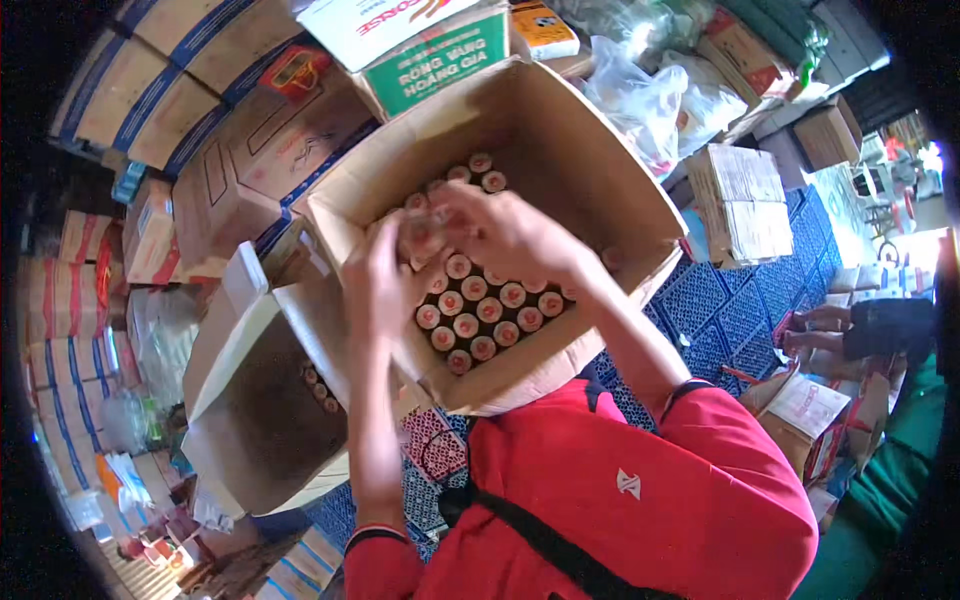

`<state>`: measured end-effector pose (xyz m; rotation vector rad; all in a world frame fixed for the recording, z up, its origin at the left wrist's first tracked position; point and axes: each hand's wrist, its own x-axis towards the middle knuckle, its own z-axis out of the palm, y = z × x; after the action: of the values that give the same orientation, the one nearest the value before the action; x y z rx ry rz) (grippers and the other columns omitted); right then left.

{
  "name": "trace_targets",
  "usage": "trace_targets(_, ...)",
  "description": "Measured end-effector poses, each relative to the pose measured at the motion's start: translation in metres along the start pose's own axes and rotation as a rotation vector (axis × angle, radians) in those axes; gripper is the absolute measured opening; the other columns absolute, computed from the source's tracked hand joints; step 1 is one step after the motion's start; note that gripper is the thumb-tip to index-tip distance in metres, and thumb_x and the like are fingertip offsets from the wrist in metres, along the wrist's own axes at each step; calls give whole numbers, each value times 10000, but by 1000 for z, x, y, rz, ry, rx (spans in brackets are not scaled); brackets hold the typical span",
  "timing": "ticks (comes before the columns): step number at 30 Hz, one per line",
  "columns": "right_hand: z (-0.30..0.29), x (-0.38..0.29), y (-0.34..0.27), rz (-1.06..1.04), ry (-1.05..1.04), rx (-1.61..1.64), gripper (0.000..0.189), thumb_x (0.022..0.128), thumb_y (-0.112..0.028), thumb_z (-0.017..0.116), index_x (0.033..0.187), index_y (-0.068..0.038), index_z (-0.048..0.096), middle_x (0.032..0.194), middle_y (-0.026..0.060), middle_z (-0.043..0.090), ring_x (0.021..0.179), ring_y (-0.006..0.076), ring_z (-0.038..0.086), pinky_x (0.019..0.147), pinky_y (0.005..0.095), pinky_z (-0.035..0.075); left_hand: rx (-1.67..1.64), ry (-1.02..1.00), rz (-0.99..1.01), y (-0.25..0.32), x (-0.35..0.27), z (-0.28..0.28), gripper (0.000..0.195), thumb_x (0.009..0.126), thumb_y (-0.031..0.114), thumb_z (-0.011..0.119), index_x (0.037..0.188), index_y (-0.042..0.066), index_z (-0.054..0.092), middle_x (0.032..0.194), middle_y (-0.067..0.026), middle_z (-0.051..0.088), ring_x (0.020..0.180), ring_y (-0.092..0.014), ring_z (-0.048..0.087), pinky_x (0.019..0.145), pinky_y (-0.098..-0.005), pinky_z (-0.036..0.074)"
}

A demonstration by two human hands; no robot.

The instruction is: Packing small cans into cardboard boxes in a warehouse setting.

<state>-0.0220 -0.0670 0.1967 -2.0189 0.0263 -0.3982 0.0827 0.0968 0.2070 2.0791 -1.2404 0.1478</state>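
Before me an open cardboard box stands tilted in view. Packed upright inside are rows of small cylindrical items with pale round tops and red centres. My left hand is over the box's left side, fingers bent inward. Reaching in from the right, my right hand is above the rows, close to my left. Between the two hands is a blurred pale object; motion blur hides its kind and whether either hand grips it. The hands and forearms cover part of the rows.
Left of the box, a second open carton holds a few similar round-topped items. Stacked cartons rise at the upper left. Plastic bags lie beyond the box. A person's legs show at right on blue patterned flooring.
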Motion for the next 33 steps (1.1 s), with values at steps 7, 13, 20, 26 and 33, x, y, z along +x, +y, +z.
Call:
trace_targets(7,-88,-75,71,539,-88,-552,248,873,-37,462,1120,-18,462,801,281,647,789,437,644,699,537,487,-297,-261,223,23,42,180,405,689,187,781,1059,83,655,1076,-130,637,940,-349,637,817,-440,516)
trace_targets(13,-97,-101,130,547,-671,-839,194,730,-32,587,890,2,691,746,224,668,768,353,685,668,449,532,-179,-487,47,33,20,286,448,667,279,786,1046,71,666,937,-209,683,932,-413,646,760,-498,536)
trace_targets(20,-88,-103,153,577,-753,-893,178,732,-56,642,875,-63,748,962,134,720,912,298,693,784,395,555,-92,-634,-70,29,2,333,288,687,201,742,924,39,712,945,-242,678,940,-401,655,798,-489,545)
trace_targets(26,-76,-85,174,688,-914,-844,263,716,-98,693,972,-96,756,1052,116,712,979,274,682,816,396,548,-57,-657,26,-5,-9,375,254,689,213,731,848,15,718,899,-246,681,889,-401,671,765,-494,551)
trace_targets(33,-81,-107,202,653,-944,-959,319,688,-119,726,1006,-118,754,1101,94,706,1007,259,672,841,383,542,-114,-675,46,15,-7,379,247,769,211,650,910,22,725,964,-240,682,937,-382,668,801,-477,544)
